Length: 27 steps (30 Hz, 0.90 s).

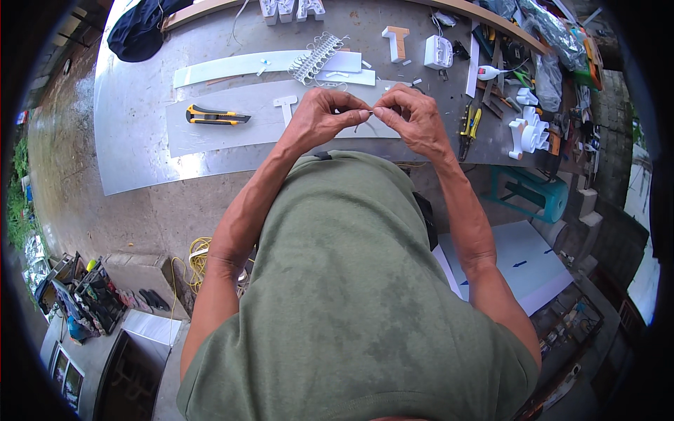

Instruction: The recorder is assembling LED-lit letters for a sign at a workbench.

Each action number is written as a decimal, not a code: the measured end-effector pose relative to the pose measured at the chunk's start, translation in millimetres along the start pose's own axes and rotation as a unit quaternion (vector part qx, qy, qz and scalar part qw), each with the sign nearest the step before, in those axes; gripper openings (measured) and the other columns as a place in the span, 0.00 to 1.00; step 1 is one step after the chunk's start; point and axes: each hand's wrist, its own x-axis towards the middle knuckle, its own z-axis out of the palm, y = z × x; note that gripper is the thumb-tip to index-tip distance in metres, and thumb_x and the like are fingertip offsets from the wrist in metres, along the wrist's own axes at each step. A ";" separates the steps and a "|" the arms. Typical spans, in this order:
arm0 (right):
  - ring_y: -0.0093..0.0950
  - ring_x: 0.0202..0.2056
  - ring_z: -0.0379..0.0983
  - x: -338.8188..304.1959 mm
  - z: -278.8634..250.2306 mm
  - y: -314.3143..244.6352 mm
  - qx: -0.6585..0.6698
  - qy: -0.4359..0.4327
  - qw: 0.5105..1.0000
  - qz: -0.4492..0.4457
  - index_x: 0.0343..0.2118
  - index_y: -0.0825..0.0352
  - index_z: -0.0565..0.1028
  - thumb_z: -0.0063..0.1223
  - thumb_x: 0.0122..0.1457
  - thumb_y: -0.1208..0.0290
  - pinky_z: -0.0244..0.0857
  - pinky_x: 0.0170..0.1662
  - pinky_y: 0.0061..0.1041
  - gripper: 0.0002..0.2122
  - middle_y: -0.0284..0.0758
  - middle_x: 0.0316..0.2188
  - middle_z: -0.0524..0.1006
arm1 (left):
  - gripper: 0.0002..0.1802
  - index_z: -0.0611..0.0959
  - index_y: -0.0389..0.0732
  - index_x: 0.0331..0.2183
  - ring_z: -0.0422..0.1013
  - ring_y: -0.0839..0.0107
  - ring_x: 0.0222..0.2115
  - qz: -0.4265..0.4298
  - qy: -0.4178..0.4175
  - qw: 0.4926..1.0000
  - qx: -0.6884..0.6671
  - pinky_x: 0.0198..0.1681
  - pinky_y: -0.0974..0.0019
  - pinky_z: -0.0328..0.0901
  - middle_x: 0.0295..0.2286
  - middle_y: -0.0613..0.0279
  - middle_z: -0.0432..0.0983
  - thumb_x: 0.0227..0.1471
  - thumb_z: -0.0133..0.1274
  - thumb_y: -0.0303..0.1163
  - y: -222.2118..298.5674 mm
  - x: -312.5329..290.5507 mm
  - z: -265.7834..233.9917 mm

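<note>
Above the near edge of the metal table, my left hand [327, 116] and my right hand [413, 119] meet fingertip to fingertip. Both are closed in a pinch on a thin dark wire-like piece [356, 128], mostly hidden by the fingers. A flat white T-shaped letter [286, 104] lies just left of my left hand, on a grey sheet [232, 119]. Further left rests a yellow and black utility knife [216, 115]. Beyond my hands, a bundle of white looped wire [317, 60] lies across white strips [239, 66].
A standing T letter [397, 43] and a white block letter [439, 52] are at the back. On the right are yellow-handled pliers [470, 121], a glue gun [489, 72], white letter pieces [528, 133] and cluttered tools. A teal stool [554, 198] is below the table's right side.
</note>
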 end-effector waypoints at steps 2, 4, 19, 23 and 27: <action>0.20 0.25 0.68 -0.1 0.7 0.5 0.003 -0.001 1.000 0.016 0.30 0.67 0.82 0.63 0.57 0.70 0.62 0.29 0.22 0.06 0.29 0.26 0.76 | 0.17 0.88 0.35 0.37 0.71 0.80 0.25 0.008 -0.001 0.999 -0.042 0.30 0.72 0.67 0.26 0.63 0.82 0.52 0.66 0.40 -1.8 0.8 0.1; 0.19 0.25 0.68 -0.3 1.4 0.8 0.007 -0.003 1.000 0.026 0.30 0.66 0.82 0.63 0.56 0.70 0.62 0.29 0.22 0.06 0.29 0.26 0.77 | 0.14 0.88 0.34 0.36 0.72 0.79 0.25 -0.023 -0.019 0.998 -0.057 0.30 0.72 0.68 0.26 0.62 0.83 0.53 0.64 0.35 -1.2 0.5 -0.2; 0.12 0.22 0.61 -1.1 5.7 16.0 0.036 -0.061 0.995 0.063 0.33 0.66 0.83 0.64 0.58 0.66 0.56 0.25 0.17 0.08 0.24 0.26 0.76 | 0.11 0.87 0.36 0.31 0.71 0.81 0.22 -0.072 -0.039 0.997 0.010 0.27 0.72 0.66 0.23 0.64 0.82 0.48 0.61 0.34 4.4 1.0 -2.2; 0.12 0.21 0.59 -2.2 5.6 15.8 0.021 -0.068 0.995 0.070 0.34 0.66 0.82 0.62 0.59 0.63 0.56 0.24 0.19 0.10 0.23 0.24 0.75 | 0.11 0.88 0.36 0.31 0.71 0.81 0.22 -0.067 -0.039 0.997 0.018 0.27 0.72 0.66 0.23 0.65 0.82 0.48 0.61 0.34 6.8 0.8 -2.0; 0.12 0.21 0.58 -3.1 6.0 18.6 0.018 -0.082 0.994 0.065 0.35 0.66 0.81 0.61 0.61 0.61 0.55 0.24 0.19 0.12 0.23 0.24 0.74 | 0.11 0.88 0.37 0.31 0.70 0.80 0.21 -0.071 -0.044 0.996 0.025 0.26 0.72 0.65 0.23 0.65 0.82 0.48 0.61 0.34 8.8 0.1 -1.8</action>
